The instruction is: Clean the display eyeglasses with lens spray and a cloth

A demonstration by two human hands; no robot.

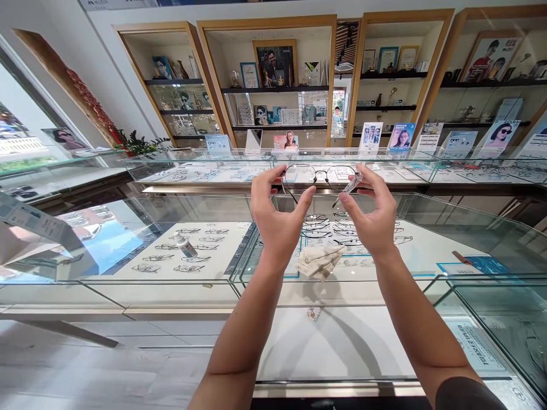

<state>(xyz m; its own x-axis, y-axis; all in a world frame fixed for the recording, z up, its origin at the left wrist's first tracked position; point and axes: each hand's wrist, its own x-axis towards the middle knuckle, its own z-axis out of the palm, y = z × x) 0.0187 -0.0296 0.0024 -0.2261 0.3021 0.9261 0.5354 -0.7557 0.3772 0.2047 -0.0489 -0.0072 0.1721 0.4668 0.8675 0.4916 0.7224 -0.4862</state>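
A pair of thin, dark-rimmed eyeglasses (pixel 321 172) is held up in front of me, level above the glass counter. My left hand (pixel 277 210) grips its left side, fingers behind the rim and thumb raised near a temple. On the other side my right hand (pixel 372 210) holds the right rim and temple between fingers and thumb. Both temples point back toward me. Below the hands, a crumpled beige cloth (pixel 320 262) lies on the glass top. A small white spray bottle (pixel 186 246) stands tilted in view to the left.
Glass display counters (pixel 171 282) hold several rows of eyeglasses. A small patterned packet (pixel 313 314) shows below the cloth. Behind stand another glass counter with upright cards (pixel 370 138) and wooden-framed wall shelves (pixel 267 90). At left are a box-like stand (pixel 34 219) and a green plant (pixel 139 143).
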